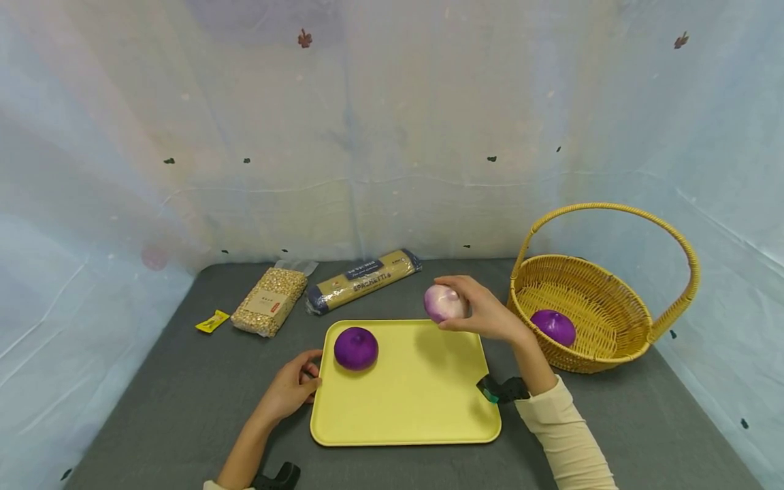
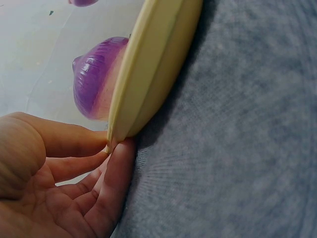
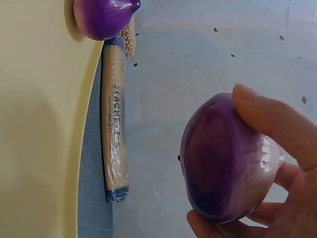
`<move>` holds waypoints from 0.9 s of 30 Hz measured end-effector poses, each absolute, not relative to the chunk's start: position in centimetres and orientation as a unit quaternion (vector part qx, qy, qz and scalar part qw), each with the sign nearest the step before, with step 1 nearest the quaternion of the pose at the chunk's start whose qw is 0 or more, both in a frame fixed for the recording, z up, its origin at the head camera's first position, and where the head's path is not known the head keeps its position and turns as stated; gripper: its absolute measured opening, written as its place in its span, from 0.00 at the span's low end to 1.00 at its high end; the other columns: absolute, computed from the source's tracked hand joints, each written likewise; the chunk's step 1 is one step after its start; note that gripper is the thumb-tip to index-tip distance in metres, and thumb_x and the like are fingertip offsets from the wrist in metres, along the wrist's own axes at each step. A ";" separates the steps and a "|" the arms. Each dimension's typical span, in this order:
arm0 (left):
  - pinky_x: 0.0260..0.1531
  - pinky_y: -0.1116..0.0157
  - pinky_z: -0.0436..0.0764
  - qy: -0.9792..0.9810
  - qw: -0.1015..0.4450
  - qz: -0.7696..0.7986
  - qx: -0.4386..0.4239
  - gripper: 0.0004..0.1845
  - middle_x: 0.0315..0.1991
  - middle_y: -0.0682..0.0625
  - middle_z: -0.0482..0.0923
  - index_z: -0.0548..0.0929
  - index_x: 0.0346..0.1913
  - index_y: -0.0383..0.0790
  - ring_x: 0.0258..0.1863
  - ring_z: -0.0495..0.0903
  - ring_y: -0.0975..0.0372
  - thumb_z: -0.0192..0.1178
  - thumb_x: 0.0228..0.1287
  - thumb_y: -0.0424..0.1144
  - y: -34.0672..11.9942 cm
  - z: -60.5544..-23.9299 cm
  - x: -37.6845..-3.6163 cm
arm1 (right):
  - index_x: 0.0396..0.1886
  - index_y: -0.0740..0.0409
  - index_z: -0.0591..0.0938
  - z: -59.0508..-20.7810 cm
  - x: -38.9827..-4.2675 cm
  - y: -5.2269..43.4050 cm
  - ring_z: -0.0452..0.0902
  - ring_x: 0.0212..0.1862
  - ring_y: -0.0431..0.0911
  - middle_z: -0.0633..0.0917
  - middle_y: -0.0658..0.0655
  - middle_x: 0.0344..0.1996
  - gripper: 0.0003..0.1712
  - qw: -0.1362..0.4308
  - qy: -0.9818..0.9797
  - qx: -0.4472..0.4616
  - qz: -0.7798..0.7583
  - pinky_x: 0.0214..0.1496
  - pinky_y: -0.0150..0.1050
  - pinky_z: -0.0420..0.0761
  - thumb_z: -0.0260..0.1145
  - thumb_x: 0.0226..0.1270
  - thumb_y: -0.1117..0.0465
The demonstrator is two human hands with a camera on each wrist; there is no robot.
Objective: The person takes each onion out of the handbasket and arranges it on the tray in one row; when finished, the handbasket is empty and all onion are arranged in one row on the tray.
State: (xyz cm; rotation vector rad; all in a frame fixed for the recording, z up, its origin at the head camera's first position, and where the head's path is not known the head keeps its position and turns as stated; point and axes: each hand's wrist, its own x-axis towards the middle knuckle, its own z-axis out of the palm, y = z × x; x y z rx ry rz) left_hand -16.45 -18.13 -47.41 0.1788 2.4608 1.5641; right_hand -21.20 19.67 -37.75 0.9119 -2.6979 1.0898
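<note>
My right hand (image 1: 480, 312) holds a white-and-purple onion (image 1: 442, 303) between thumb and fingers, raised above the back right of the yellow tray (image 1: 407, 401). In the right wrist view that onion (image 3: 223, 163) shows a shiny, darker purple side. At the tray's left edge, my left hand (image 1: 290, 386) pinches the rim; the left wrist view shows the thumb and fingertips on either side of the tray's edge (image 2: 148, 79). A dark purple onion (image 1: 356, 348) sits in the tray's back left corner.
To the right stands a yellow wicker basket (image 1: 612, 286) with a tall handle, holding another purple onion (image 1: 554, 327). Behind the tray lie a spaghetti packet (image 1: 364, 280) and a clear bag of pale beans or grains (image 1: 270, 301). A small yellow packet (image 1: 212, 321) lies at far left.
</note>
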 end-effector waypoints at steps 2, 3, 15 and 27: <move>0.19 0.65 0.77 0.836 0.111 0.534 0.061 0.25 0.34 0.44 0.70 0.69 0.62 0.33 0.23 0.72 0.60 0.56 0.60 0.23 -18.1 -47.4 -16.4 | 0.64 0.55 0.69 -37.8 -21.2 19.6 0.67 0.57 0.49 0.71 0.56 0.59 0.42 0.046 -0.884 0.299 0.355 0.53 0.50 0.73 0.75 0.48 0.52; 0.19 0.65 0.77 0.836 0.110 0.534 0.062 0.25 0.34 0.44 0.70 0.69 0.62 0.33 0.22 0.72 0.60 0.56 0.60 0.23 -18.1 -47.4 -16.4 | 0.64 0.55 0.70 -37.9 -21.2 19.6 0.67 0.57 0.49 0.71 0.56 0.59 0.42 0.047 -0.885 0.300 0.354 0.53 0.50 0.73 0.75 0.48 0.52; 0.19 0.65 0.76 0.843 0.099 0.527 0.049 0.25 0.34 0.44 0.70 0.69 0.61 0.31 0.22 0.71 0.60 0.57 0.59 0.23 -17.8 -47.2 -16.2 | 0.64 0.55 0.69 -38.2 -21.0 19.3 0.68 0.54 0.48 0.72 0.56 0.58 0.42 0.038 -0.885 0.298 0.356 0.50 0.48 0.74 0.75 0.48 0.52; 0.19 0.65 0.77 0.836 0.105 0.534 0.066 0.25 0.34 0.44 0.70 0.69 0.62 0.32 0.22 0.72 0.61 0.56 0.60 0.23 -18.1 -47.4 -16.3 | 0.64 0.55 0.69 -38.7 -21.0 18.9 0.69 0.55 0.49 0.71 0.56 0.58 0.42 0.030 -0.882 0.302 0.360 0.50 0.47 0.74 0.75 0.49 0.51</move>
